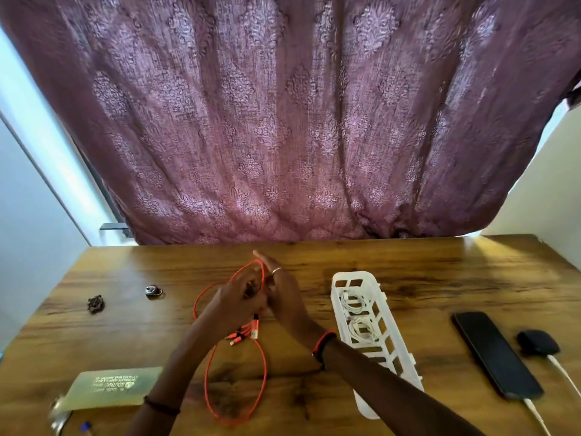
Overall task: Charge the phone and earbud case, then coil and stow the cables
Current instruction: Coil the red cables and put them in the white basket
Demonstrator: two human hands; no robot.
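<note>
An orange multi-plug cable [265,369] lies partly looped on the wooden table [440,272]. Both hands meet over its upper loops at mid-table. My left hand [234,302] grips the gathered strands. My right hand [281,291] holds the loop that rises between the fingers. The cable's plugs [248,333] dangle just below the hands. A white slotted basket [341,280] to the right holds two coiled white cables [361,328]. Further right lie a black phone [496,354] and a dark earbud case [537,341], each with a white cable [562,372] plugged in.
A pale flat power bank with printed text [113,388] lies at the front left. Two small dark objects [96,304] [154,291] sit at the left of the table. A purple patterned curtain [283,121] hangs behind the table's far edge.
</note>
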